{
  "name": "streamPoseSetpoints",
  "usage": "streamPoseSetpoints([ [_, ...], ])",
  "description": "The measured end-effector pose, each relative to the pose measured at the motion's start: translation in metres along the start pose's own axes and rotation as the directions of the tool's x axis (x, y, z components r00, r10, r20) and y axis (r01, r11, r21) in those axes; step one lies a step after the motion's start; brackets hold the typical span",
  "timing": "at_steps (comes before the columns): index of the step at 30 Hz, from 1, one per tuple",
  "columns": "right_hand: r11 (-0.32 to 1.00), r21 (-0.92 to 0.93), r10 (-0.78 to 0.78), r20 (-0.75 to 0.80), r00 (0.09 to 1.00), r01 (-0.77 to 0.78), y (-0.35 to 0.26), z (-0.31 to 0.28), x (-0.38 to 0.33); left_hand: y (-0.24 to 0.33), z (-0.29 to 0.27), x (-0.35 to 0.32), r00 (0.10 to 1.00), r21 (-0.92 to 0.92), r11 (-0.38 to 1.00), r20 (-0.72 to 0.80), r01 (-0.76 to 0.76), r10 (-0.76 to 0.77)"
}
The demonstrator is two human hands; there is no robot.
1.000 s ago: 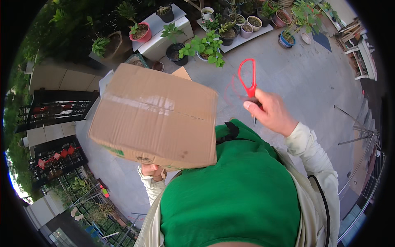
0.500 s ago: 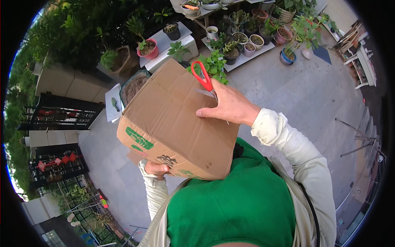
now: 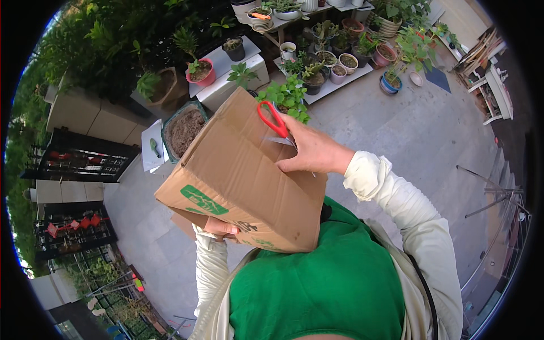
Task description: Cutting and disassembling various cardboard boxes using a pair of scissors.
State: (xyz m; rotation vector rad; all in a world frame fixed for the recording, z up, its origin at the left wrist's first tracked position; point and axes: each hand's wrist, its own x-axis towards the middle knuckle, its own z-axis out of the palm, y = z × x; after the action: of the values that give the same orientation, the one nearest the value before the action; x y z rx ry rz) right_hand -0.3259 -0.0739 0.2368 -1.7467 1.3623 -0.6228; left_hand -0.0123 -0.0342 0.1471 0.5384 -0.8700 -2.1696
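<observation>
A brown cardboard box [image 3: 238, 175] with green print is held tilted in front of my green apron. My left hand [image 3: 220, 228] grips it from underneath; only a few fingers show. My right hand [image 3: 309, 152] rests on the box's upper edge and holds red-handled scissors [image 3: 274, 120], their handles pointing up and away from me. The blades are mostly hidden by my fingers and the box.
A paved patio lies below. Several potted plants [image 3: 334, 62] stand on low white shelves at the top. A tray of soil [image 3: 184, 130] sits beside white boxes [image 3: 232, 79]. A black metal railing [image 3: 79, 161] runs at the left, a wooden rack [image 3: 487, 73] at the right.
The box has tilted and turned, its printed side now facing up. My right hand came down from raised beside the box onto its upper edge, scissors still in it.
</observation>
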Motion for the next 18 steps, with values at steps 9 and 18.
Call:
streamPoseSetpoints([
  [9, 0.988, -0.152, 0.013, 0.077, 0.997, -0.001, -0.019, -0.001, -0.006, 0.007, 0.007, -0.003, 0.998, 0.054, 0.997, 0.027, 0.063, -0.065],
  [18, 0.954, -0.266, -0.196, -0.211, 0.958, 0.137, -0.018, 0.001, -0.029, 0.014, 0.017, -0.021, 0.994, 0.099, 0.99, -0.008, 0.105, -0.105],
])
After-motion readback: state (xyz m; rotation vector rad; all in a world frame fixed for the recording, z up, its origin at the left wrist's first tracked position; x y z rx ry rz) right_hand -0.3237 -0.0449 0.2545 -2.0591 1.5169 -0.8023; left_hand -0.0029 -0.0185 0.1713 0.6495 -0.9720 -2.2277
